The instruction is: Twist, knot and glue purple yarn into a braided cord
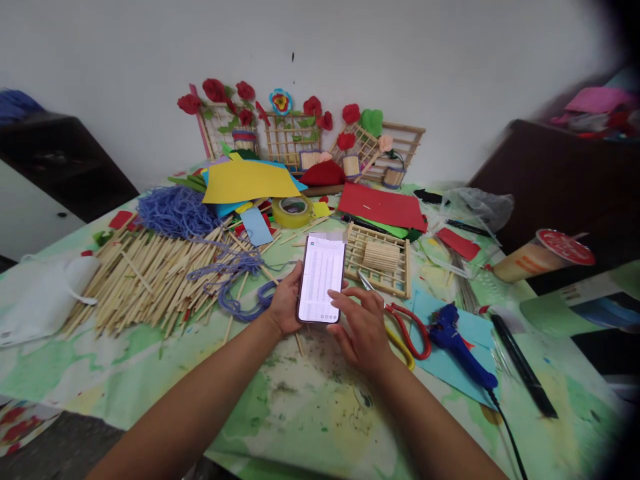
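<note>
A smartphone (pixel 320 283) with a lit, mostly white screen is upright in the middle of the view. My left hand (pixel 287 301) is closed around its left edge. Over the lower right of the screen is my right hand (pixel 367 328), fingers apart and holding nothing; one fingertip is at the glass, though I cannot tell if it touches. Behind the phone lies a small wooden lattice (pixel 404 273) with a panel of short sticks on it. Red- and yellow-handled scissors (pixel 423 339) lie just right of my right hand, and purple yarn (pixel 240 303) lies near my left hand.
A pile of wooden sticks (pixel 145 283) and a purple yarn tangle (pixel 173 210) cover the left. Tape (pixel 291 210) and coloured sheets (pixel 250 181) lie behind. A blue glue gun (pixel 457 343), black pen-like tool (pixel 523 367) and tilted drink cup (pixel 540 257) are right. Flower-decorated lattices (pixel 295 143) line the wall.
</note>
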`<act>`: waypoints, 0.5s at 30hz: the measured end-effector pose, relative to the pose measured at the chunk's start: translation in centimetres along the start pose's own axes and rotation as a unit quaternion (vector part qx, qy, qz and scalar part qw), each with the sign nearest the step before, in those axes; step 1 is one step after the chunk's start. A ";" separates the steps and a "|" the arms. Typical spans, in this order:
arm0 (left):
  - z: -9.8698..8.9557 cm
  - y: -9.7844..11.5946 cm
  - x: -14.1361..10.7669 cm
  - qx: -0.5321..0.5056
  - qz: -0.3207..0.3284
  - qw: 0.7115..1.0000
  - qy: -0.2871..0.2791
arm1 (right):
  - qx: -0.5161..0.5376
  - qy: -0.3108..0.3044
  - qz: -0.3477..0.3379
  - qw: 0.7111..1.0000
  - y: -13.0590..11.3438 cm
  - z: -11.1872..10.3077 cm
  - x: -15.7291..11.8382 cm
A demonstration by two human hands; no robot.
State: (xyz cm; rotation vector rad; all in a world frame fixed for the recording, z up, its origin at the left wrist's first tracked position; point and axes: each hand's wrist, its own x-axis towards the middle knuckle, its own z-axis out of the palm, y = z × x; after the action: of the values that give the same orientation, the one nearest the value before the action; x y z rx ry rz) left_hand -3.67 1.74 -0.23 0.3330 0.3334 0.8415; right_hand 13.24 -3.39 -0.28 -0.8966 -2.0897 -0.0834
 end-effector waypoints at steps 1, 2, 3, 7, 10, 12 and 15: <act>0.0 0.0 0.0 0.000 0.001 1.000 0.003 | 0.002 0.000 -0.003 1.000 0.0 0.0 0.0; 0.0 0.0 0.0 0.001 0.001 1.000 0.005 | 0.004 0.000 -0.006 1.000 0.1 0.0 0.0; 0.0 0.0 0.0 0.002 0.000 1.000 0.006 | 0.006 0.000 -0.009 1.000 0.1 0.0 0.1; -0.3 0.0 0.0 0.011 0.003 1.000 0.006 | 0.011 -0.001 -0.011 1.000 0.0 0.0 0.0; -0.3 0.0 0.0 0.017 0.009 1.000 0.004 | 0.011 -0.005 -0.005 1.000 -0.1 0.0 0.1; -0.2 0.1 0.0 0.021 0.011 1.000 0.003 | 0.011 -0.006 -0.004 1.000 -0.1 0.0 0.1; -0.1 0.1 0.0 0.024 0.015 1.000 0.007 | 0.012 -0.002 -0.006 1.000 -0.2 0.0 0.1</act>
State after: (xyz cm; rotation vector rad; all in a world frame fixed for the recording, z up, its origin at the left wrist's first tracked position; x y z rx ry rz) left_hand -3.83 1.80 -0.29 0.3767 0.3632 0.8658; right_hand 13.13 -3.48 -0.19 -0.8707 -2.0962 -0.0630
